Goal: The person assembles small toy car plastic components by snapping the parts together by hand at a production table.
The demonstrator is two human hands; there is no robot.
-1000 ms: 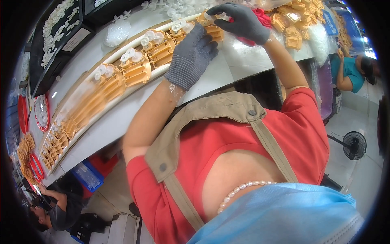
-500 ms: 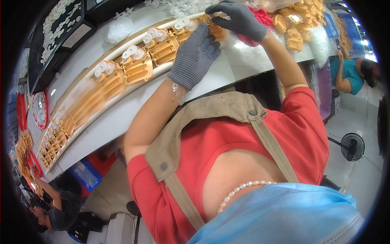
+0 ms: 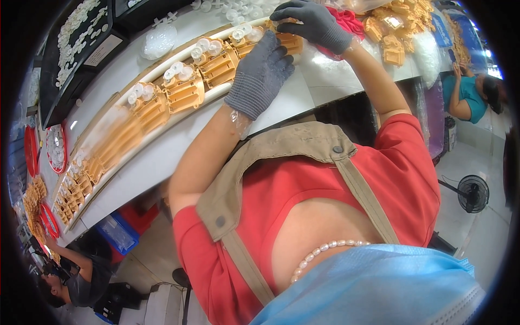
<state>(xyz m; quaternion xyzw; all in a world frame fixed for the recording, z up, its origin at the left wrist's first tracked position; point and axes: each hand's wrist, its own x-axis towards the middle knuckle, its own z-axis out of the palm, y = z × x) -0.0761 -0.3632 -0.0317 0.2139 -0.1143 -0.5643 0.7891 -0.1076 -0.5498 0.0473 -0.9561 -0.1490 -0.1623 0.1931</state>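
A row of orange plastic housings (image 3: 186,93) topped with clear white round pieces (image 3: 179,71) runs along a white curved rail. My left hand (image 3: 261,74), in a grey knit glove, lies over the row near its right end. Its fingers are bent together; what they grip, if anything, is hidden. Just beyond it, my right hand (image 3: 317,24), gloved alike, reaches over the last orange housing (image 3: 291,43). Its thumb and fingers curl toward each other around a small part too hidden to name.
Loose orange housings (image 3: 392,32) are heaped at the right, beside a red cloth (image 3: 348,21) and clear plastic bags (image 3: 426,59). Loose white pieces (image 3: 238,10) lie behind the row. Black trays (image 3: 81,59) stand at the left. Co-workers sit at both sides.
My right hand has shifted very slightly left, its thumb and fingers a little differently set. The left hand stays nearly in place over the row.
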